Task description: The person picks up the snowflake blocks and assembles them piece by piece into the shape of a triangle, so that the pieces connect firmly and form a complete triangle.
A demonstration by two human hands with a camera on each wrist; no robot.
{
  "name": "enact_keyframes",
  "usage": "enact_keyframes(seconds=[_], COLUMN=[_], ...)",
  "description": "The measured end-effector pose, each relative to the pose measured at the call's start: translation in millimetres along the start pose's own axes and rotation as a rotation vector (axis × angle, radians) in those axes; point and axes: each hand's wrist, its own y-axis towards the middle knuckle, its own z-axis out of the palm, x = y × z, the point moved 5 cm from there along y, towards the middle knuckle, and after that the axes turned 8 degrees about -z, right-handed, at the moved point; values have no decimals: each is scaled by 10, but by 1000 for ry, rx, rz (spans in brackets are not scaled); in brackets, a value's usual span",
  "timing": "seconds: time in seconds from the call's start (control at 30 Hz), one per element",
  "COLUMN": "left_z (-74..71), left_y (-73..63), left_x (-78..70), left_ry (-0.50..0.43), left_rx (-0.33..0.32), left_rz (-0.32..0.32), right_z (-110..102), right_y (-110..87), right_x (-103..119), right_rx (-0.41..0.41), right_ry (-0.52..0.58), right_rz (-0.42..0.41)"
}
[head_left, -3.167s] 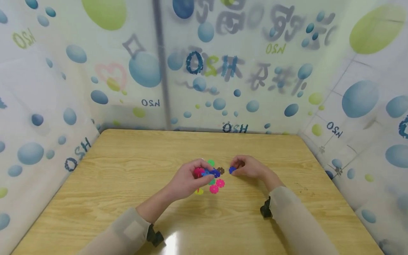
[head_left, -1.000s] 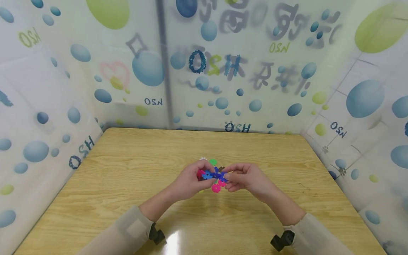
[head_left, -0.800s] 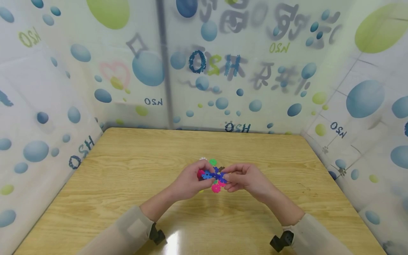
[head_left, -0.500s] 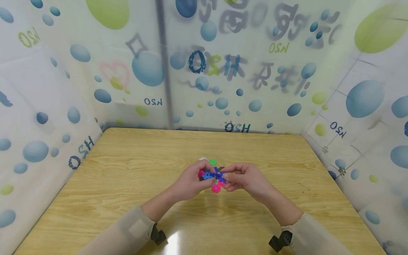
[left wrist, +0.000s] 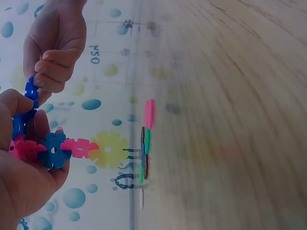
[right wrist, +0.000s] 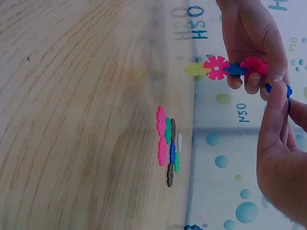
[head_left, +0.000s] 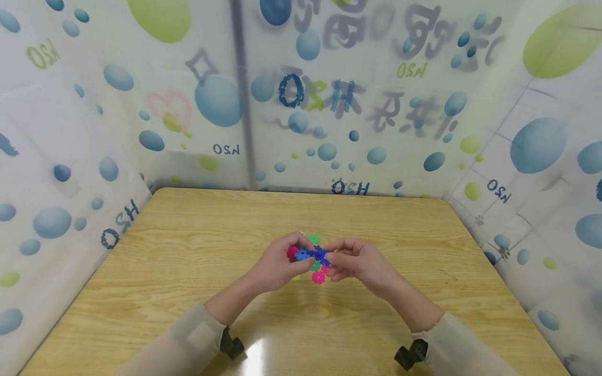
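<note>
Blue plastic shows between my two hands: a notched disc (head_left: 322, 255) sits at the near end of a chain (left wrist: 53, 150) that I hold up off the table. My right hand (head_left: 359, 261) pinches this disc between thumb and fingertips; whether it is fully locked to its neighbour I cannot tell. My left hand (head_left: 277, 263) is clamped on the chain, fingers and thumb curled round it, with a pink disc (left wrist: 84, 148) and a yellow disc (left wrist: 109, 149) sticking out past my fingers. Beyond my hands, loose discs lie flat in a cluster on the wooden table (head_left: 226, 224): pink ones (right wrist: 162, 120), green ones (right wrist: 177, 163), brown ones (right wrist: 170, 175), a blue one (right wrist: 172, 152) and a white one (right wrist: 180, 142). Pale sleeves (head_left: 197, 329) cover my forearms, a small black device (head_left: 232, 344) at each wrist. Behind the table hangs a sheet (head_left: 188, 156) printed with blue and green bubbles.
</note>
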Motion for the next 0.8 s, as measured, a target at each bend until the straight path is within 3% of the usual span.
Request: enact_keyframes(seconds=[0.37, 0.57, 0.8], left_z=[-53, -53, -61], left_y=[17, 12, 4], left_x=[29, 43, 39], left_ry=[-2, 9, -1], left_rx=[-31, -36, -43], left_rz=[-19, -41, -40], right_z=[-253, -415, -444], right_y=[119, 248, 385], right_x=[-165, -405, -563], right_rx=[-30, 17, 90], right_ry=[-155, -282, -411], right_rz=[26, 83, 120])
